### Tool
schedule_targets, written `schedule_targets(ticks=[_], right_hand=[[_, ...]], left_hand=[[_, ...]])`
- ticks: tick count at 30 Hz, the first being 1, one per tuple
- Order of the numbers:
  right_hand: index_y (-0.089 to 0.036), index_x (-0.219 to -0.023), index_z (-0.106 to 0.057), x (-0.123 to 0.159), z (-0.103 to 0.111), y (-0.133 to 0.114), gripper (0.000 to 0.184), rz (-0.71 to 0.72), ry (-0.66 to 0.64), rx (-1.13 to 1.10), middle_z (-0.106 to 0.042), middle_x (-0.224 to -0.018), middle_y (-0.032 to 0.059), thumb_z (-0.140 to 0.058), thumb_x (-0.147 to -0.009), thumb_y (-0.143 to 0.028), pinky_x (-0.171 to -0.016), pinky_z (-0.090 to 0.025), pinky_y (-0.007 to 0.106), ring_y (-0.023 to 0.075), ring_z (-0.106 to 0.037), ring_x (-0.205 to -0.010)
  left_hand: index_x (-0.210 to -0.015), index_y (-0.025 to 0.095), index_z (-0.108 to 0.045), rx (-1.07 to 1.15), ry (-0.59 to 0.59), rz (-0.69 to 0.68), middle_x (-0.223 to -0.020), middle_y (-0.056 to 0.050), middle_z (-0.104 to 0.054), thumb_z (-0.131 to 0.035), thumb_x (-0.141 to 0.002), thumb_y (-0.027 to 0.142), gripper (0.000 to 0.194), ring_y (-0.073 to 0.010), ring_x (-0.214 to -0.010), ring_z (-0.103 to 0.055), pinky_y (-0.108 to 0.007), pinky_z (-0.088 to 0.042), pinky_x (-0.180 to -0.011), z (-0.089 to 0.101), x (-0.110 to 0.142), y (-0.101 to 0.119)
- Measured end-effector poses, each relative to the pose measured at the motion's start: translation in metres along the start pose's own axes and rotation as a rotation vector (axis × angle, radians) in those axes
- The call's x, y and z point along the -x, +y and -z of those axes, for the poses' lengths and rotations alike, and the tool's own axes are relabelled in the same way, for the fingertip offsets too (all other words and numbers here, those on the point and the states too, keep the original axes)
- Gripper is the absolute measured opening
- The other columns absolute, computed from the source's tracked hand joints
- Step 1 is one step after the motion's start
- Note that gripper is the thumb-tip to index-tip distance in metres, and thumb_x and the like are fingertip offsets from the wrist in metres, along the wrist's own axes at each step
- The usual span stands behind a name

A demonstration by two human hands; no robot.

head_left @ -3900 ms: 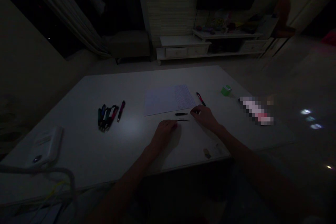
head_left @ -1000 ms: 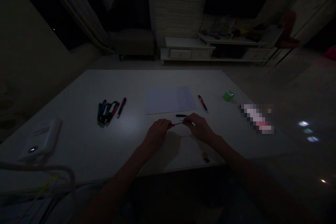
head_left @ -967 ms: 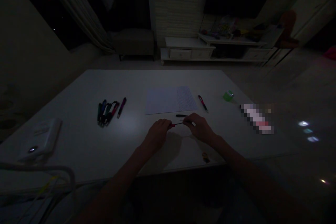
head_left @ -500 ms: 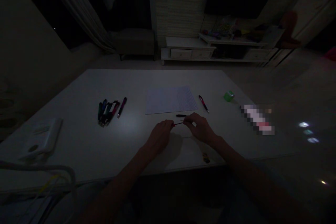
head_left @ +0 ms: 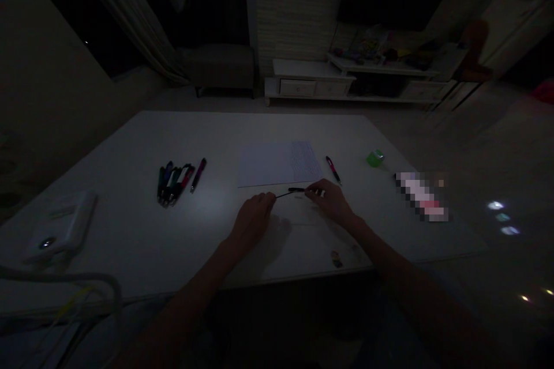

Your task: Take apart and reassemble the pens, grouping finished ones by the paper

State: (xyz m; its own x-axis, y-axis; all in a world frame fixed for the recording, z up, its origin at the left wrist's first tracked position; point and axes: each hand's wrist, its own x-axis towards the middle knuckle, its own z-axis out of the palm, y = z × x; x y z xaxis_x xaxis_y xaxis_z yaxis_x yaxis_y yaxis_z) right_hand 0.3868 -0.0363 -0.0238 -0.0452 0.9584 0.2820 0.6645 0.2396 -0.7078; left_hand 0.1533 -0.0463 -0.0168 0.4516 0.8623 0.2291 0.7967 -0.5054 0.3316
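The room is very dark. On the white table both my hands pinch a thin dark pen refill held between them. My left hand has its fingers closed on the refill's left end. My right hand is closed on its right end, close to a short black pen part that lies by the near edge of a written sheet of paper. A red pen lies just right of the sheet.
A bunch of several pens and one separate pen lie to the left. A small green object sits at the right. A white device with cables is at the near left corner. A low TV cabinet stands behind.
A second ago the hands held the refill with a red piece at its left end; now they are slightly farther forward and the red piece no longer shows.
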Motion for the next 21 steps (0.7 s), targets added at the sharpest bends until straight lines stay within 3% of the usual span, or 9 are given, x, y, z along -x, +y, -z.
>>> schedule_targets(ticks=[7,14,21], right_hand=[[-0.017,-0.078,-0.064,0.0,-0.037,0.005,0.009,0.047,-0.025,0.085,-0.057,-0.085,0.0051,-0.06,-0.076,-0.024,-0.074,-0.042,0.029,0.0146,-0.054,-0.078],[-0.017,-0.09,-0.061,0.002,-0.017,-0.014,0.017,-0.027,-0.1,-0.248,-0.062,-0.07,0.0013,-0.049,-0.081,-0.024,-0.059,-0.042,0.024,0.0119,-0.055,-0.061],[-0.017,-0.085,-0.066,0.007,-0.01,-0.032,0.017,0.001,-0.064,-0.265,-0.066,-0.077,0.0036,-0.054,-0.079,-0.027,-0.061,-0.043,0.024,0.0128,-0.058,-0.067]], left_hand=[[-0.092,0.019,-0.05,-0.15,-0.066,-0.03,-0.082,-0.004,-0.057,-0.029,-0.093,0.023,0.021,-0.0174,-0.075,-0.052,-0.03,-0.036,-0.068,0.001,0.001,-0.006],[-0.093,0.02,-0.05,-0.162,-0.065,-0.017,-0.084,-0.004,-0.057,-0.028,-0.093,0.023,0.022,-0.0177,-0.078,-0.052,-0.029,-0.036,-0.069,0.001,-0.001,-0.007],[-0.093,0.02,-0.05,-0.154,-0.087,-0.041,-0.084,-0.004,-0.056,-0.031,-0.093,0.023,0.02,-0.0173,-0.076,-0.051,-0.029,-0.035,-0.068,0.0,0.0,-0.007]])
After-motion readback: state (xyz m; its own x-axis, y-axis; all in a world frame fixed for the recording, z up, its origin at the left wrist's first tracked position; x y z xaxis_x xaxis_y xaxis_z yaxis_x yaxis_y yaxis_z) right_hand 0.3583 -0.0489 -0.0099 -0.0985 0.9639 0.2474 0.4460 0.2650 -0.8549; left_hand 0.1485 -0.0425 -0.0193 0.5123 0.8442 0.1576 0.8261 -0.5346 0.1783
